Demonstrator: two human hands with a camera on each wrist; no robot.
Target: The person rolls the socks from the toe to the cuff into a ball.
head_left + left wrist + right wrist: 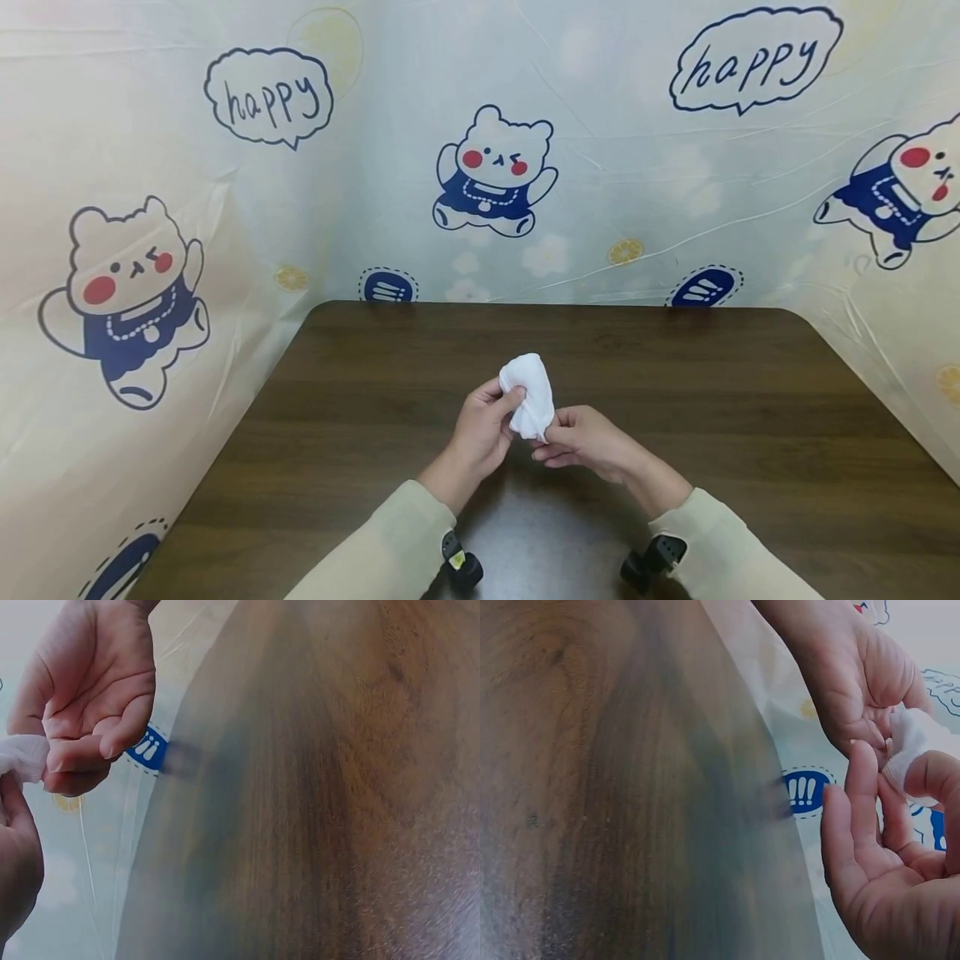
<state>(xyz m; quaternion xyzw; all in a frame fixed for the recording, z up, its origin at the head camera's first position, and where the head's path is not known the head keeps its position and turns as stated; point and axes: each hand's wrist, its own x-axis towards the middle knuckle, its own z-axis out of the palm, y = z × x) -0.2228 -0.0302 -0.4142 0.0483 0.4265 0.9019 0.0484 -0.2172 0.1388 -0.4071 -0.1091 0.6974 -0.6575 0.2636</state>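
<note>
A small white cloth (531, 396), folded into a soft bundle, is held up over the table between both hands. My left hand (483, 421) grips its left side, the thumb lying across the front face. At the lower right corner, my right hand (588, 442) pinches the cloth between thumb and forefinger; its other fingers stretch loosely below. The right wrist view shows this pinch closely, with a finely ribbed edge on the cloth (911, 746). In the left wrist view only a strip of the cloth (26, 756) appears, and the left hand (19, 870) is cut off by the frame.
A dark brown wooden table (337, 467) with rounded far corners lies beneath the hands. Behind and beside it hangs a pale curtain (615, 183) printed with bears and "happy" bubbles. Black wrist devices (461, 567) are strapped over both light sleeves (390, 542).
</note>
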